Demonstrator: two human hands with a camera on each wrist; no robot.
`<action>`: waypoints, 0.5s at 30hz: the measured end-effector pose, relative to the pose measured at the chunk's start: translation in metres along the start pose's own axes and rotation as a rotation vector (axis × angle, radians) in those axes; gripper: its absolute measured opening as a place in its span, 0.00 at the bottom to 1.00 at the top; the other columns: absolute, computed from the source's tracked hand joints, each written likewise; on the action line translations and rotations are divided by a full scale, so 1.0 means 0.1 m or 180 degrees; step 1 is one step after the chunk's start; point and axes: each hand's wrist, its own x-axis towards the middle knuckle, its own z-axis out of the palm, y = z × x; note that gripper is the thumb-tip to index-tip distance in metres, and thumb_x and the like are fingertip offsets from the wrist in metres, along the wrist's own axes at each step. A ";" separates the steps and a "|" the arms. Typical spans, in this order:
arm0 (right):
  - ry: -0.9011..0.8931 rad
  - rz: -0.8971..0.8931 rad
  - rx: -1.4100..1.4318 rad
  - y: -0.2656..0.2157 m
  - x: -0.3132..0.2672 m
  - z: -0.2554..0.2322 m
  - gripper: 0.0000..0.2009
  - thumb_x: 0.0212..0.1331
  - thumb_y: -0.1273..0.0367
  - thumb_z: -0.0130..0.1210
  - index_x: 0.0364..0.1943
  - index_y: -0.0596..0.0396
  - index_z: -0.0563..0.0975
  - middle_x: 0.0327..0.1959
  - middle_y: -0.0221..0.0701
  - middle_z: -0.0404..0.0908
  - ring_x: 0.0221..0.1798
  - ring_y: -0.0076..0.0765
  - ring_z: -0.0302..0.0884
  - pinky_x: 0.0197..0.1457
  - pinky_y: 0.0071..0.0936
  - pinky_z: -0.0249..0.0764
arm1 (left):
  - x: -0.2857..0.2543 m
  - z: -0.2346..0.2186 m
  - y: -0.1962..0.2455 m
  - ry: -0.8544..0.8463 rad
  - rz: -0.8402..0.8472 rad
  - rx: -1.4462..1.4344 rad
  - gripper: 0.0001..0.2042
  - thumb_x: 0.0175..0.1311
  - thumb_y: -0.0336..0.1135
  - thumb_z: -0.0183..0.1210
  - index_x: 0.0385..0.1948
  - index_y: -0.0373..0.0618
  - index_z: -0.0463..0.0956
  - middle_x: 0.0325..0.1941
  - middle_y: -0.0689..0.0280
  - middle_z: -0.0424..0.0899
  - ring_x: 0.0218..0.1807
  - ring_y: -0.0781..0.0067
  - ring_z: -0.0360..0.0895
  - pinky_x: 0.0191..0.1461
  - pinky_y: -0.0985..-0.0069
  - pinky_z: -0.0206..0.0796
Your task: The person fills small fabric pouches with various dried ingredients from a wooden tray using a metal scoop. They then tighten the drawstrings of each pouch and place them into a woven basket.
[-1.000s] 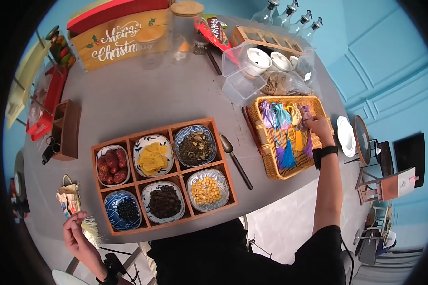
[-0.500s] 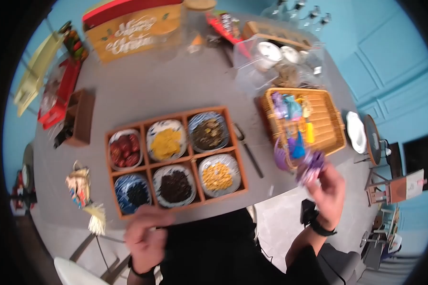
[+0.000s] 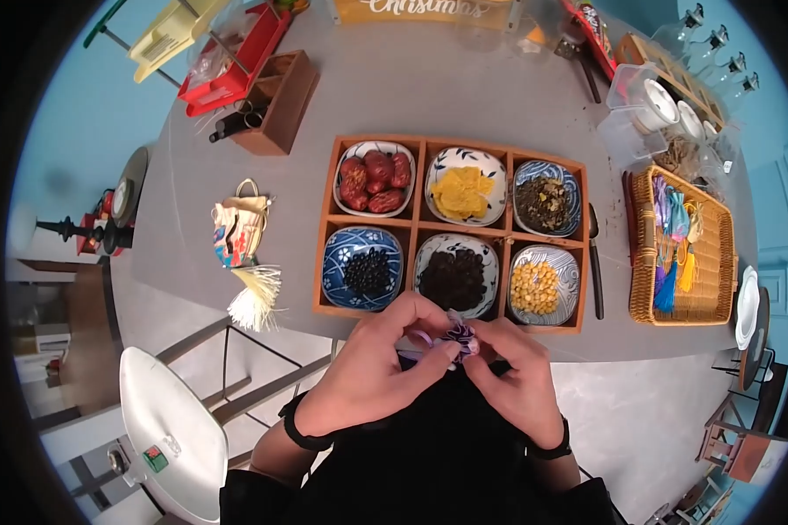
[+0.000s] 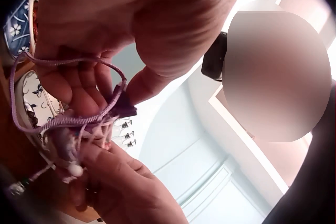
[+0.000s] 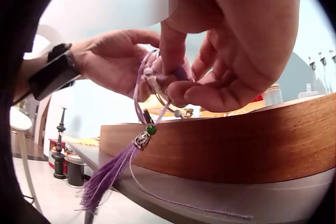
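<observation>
- The purple sachet [image 3: 460,335] is mostly hidden between the fingers of the left hand [image 3: 381,367] and the right hand [image 3: 512,376].
- The Christmas sign [image 3: 429,9] is cut off by the top edge of the head view.
- Small items in the wicker basket [image 3: 718,254] are too tiny to identify.

Walls: light blue, with raised panel mouldings at the right.
Floor: pale grey, smooth.
Table [image 3: 263,188]: grey, rounded, on dark metal legs.
Chair [image 3: 162,429]: white seat at lower left.
Side furniture [image 3: 744,437]: small wooden pieces at lower right.
</observation>
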 end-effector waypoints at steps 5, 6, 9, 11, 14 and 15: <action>-0.0151 -0.0259 -0.0391 0.00 0.05 0.03 0.14 0.52 0.78 0.62 0.45 0.60 0.78 0.30 0.32 0.77 0.25 0.26 0.77 0.27 0.22 0.72 | -0.07 -0.03 -0.11 0.0112 -0.0217 0.0091 0.08 0.57 0.25 0.61 0.36 0.36 0.73 0.35 0.61 0.81 0.37 0.72 0.80 0.43 0.77 0.72; -0.0161 -0.0247 -0.0377 -0.04 0.02 0.03 0.14 0.52 0.78 0.62 0.45 0.60 0.78 0.30 0.32 0.77 0.25 0.26 0.77 0.27 0.22 0.72 | -0.09 -0.01 -0.10 0.0115 -0.0238 0.0094 0.08 0.57 0.25 0.61 0.36 0.36 0.73 0.35 0.61 0.81 0.37 0.72 0.80 0.43 0.77 0.72; 0.0335 0.0988 0.0508 -0.26 -0.04 -0.03 0.09 0.55 0.72 0.64 0.33 0.61 0.75 0.23 0.27 0.75 0.20 0.14 0.68 0.22 0.17 0.64 | -0.12 0.11 -0.06 0.0511 -0.0301 0.0242 0.07 0.55 0.23 0.61 0.34 0.37 0.73 0.34 0.60 0.81 0.36 0.71 0.80 0.43 0.77 0.72; 0.0098 0.1004 0.0501 -0.23 -0.04 0.01 0.09 0.56 0.72 0.64 0.32 0.61 0.74 0.23 0.27 0.74 0.20 0.14 0.67 0.23 0.17 0.64 | -0.14 0.17 -0.01 0.0582 0.0145 0.0360 0.07 0.55 0.22 0.60 0.34 0.37 0.73 0.33 0.60 0.80 0.35 0.70 0.80 0.43 0.77 0.72; -0.0199 0.0923 0.0682 -0.23 0.01 0.02 0.09 0.56 0.72 0.63 0.31 0.60 0.73 0.23 0.26 0.73 0.22 0.14 0.66 0.25 0.16 0.63 | -0.16 0.18 -0.05 0.0697 -0.0007 0.0117 0.06 0.55 0.20 0.60 0.33 0.36 0.73 0.32 0.60 0.80 0.35 0.69 0.80 0.43 0.77 0.72; -0.0256 0.0989 0.0856 -0.24 0.01 0.02 0.08 0.57 0.74 0.62 0.30 0.60 0.72 0.23 0.26 0.73 0.23 0.14 0.66 0.25 0.16 0.64 | -0.18 0.18 -0.04 0.0712 -0.0015 0.0120 0.06 0.55 0.20 0.60 0.33 0.36 0.73 0.32 0.60 0.80 0.35 0.69 0.80 0.43 0.77 0.72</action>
